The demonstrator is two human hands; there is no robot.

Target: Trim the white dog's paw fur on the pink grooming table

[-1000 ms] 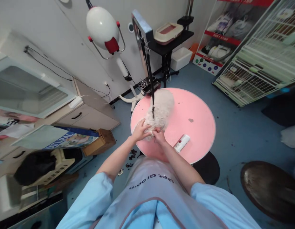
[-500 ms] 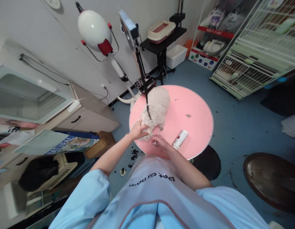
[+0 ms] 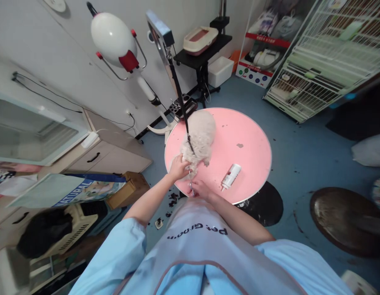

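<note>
A white curly-coated dog [image 3: 202, 127] is on the round pink grooming table [image 3: 251, 139], a black strap [image 3: 178, 88] running down to its neck. My left hand [image 3: 178, 167] is closed on the fur of its head, at the table's near left. My right hand [image 3: 200, 189] holds a slim metal scissor-like tool [image 3: 191, 180] by its finger loops. The tool's tip meets the fur beside my left fingertips; whether it has blades or clamp jaws is too small to see. To the right of my right hand, a white bottle [image 3: 231, 175] lies on its side.
A metal grooming arm [image 3: 157, 28] rises behind the table, near a white dryer [image 3: 113, 39] on a stand. Cabinets and a pet carrier [image 3: 76, 229] line the left. Wire cages [image 3: 315, 82] stand at the far right; a round dark base [image 3: 340, 217] is on the floor.
My right hand has shifted left and slightly down, bringing the tool's tip from near the dog's paw to my left fingers. The camera view has turned slightly.
</note>
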